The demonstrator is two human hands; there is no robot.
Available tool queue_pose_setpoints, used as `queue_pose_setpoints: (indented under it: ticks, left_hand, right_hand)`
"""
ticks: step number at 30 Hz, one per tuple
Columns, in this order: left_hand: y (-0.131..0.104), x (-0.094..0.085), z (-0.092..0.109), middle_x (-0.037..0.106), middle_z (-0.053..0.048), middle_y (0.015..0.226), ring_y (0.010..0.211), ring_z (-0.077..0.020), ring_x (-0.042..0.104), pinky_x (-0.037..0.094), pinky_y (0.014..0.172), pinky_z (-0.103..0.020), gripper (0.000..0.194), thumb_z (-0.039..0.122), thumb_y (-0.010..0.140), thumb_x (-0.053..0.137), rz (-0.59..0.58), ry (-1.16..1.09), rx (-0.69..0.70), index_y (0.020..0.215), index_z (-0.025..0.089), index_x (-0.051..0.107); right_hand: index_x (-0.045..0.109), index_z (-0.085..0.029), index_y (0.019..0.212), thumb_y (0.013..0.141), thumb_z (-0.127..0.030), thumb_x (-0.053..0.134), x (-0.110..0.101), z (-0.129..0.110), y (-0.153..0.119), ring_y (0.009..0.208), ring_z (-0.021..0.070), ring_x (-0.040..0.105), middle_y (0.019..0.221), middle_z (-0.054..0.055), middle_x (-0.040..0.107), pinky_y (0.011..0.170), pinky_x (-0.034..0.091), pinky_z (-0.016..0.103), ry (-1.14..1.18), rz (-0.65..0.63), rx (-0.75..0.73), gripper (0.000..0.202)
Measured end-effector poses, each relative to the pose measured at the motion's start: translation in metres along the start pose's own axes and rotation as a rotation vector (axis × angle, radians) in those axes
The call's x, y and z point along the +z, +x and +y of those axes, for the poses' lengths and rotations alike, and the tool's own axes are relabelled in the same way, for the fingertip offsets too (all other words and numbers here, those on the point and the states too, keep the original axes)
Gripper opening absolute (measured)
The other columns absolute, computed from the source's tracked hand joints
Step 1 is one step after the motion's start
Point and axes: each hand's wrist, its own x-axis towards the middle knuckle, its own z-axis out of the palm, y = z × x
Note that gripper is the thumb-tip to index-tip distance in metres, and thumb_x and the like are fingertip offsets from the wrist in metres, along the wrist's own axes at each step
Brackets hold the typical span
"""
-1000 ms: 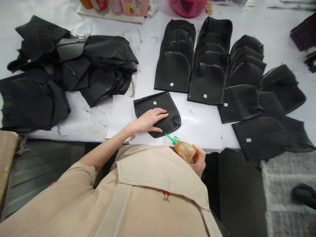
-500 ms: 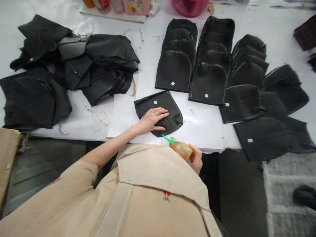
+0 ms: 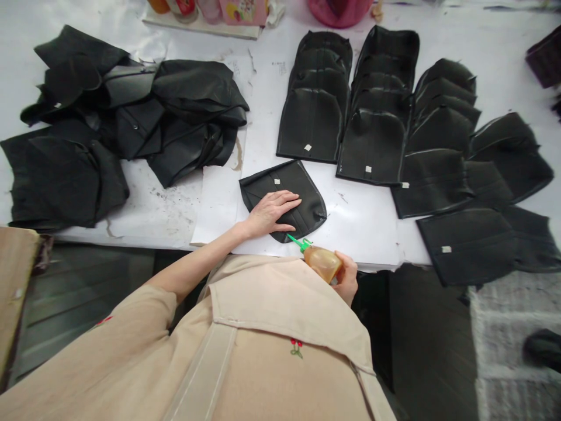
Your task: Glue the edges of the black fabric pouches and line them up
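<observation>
Right grip (image 3: 347,278): wrapped around the amber bottle (image 3: 323,263), by the near edge of the counter (image 3: 149,223).
Bottle: tilted, its green nozzle (image 3: 298,242) aimed at the near edge of the black piece (image 3: 302,186); whether the tip touches, I cannot tell.
Left grip (image 3: 269,214): grasping nothing, laid flat on the black piece, thumb apart from the fingers.
Black piece: on white paper (image 3: 363,237) in front of the person, pale tag on top.
Right side: more black pieces (image 3: 370,143) in overlapping columns.
Left side: a loose black heap (image 3: 193,90).
Farther back: a pink tub (image 3: 339,13).
</observation>
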Motion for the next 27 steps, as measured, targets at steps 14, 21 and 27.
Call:
queue_pose_setpoints:
  ticks: [14,21,27]
  left_hand:
    - [0.023,0.008,0.048,0.057,-0.022,0.149,0.137,-0.0398,0.051,0.040,0.112,-0.052,0.064,0.052,0.095,0.070,0.025,0.210,-0.195,0.143,0.012,0.059]
    - [0.054,0.015,0.068,0.057,-0.027,0.147,0.126,-0.0421,0.056,0.047,0.098,-0.050,0.061,0.058,0.091,0.073,-0.002,0.320,-0.281,0.125,0.008,0.062]
    - [0.055,0.016,0.070,0.056,-0.026,0.149,0.127,-0.0414,0.056,0.047,0.098,-0.048,0.060,0.059,0.092,0.072,-0.016,0.334,-0.290,0.125,0.010,0.061]
  right_hand:
    - [0.061,-0.021,0.117,0.073,-0.050,0.088,-0.043,0.004,0.016,0.091,0.0234,0.068,0.113,0.007,0.067,0.067,0.057,0.031,0.410,0.178,0.357,0.059]
    - [0.061,-0.020,0.118,0.070,-0.050,0.091,-0.059,-0.003,0.014,0.087,0.0226,0.068,0.106,0.004,0.066,0.073,0.060,0.035,0.281,0.364,0.246,0.064]
    - [0.060,-0.021,0.123,0.071,-0.051,0.091,-0.044,-0.008,-0.001,0.093,0.0263,0.071,0.113,0.008,0.067,0.079,0.063,0.041,0.197,0.290,0.142,0.067]
